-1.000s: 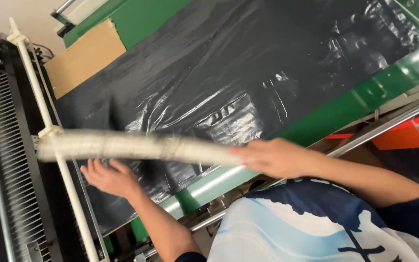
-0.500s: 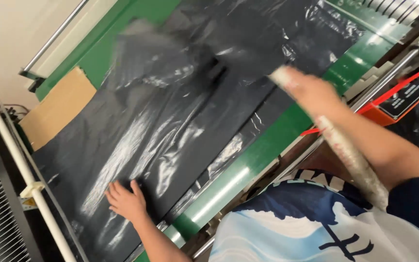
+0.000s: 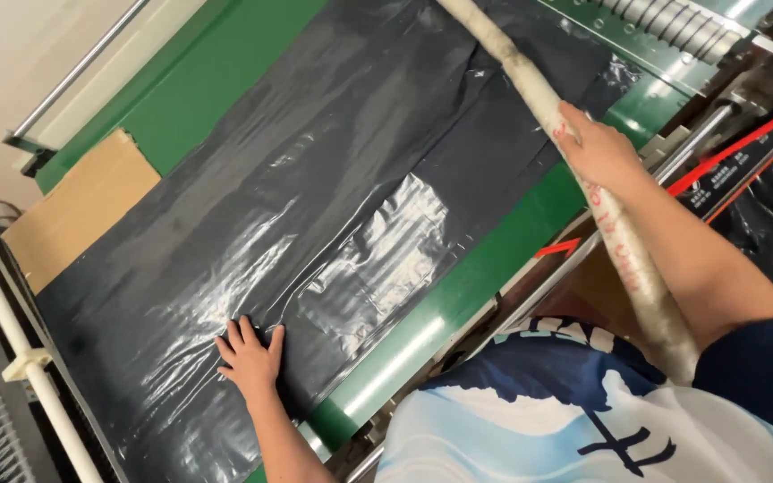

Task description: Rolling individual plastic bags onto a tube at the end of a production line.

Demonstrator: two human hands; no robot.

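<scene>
A stack of shiny black plastic bags (image 3: 315, 224) lies flat across a green machine table (image 3: 216, 89). My left hand (image 3: 250, 358) presses palm-down on the near left part of the plastic, fingers spread. My right hand (image 3: 597, 152) grips a long, worn whitish tube (image 3: 530, 89) that runs diagonally from the top of the view, over the right end of the plastic, down past my forearm to my shirt.
A brown cardboard sheet (image 3: 82, 206) lies at the table's left end. A white pipe (image 3: 11, 349) and a grey grille stand at the far left. Metal rollers (image 3: 673, 27) sit top right, a metal rail (image 3: 574, 259) runs along the near edge, and a red-framed panel (image 3: 735, 161) is at right.
My right hand has swung the tube from across the left end of the plastic over to the right end. The left hand has stayed pressed on the plastic.
</scene>
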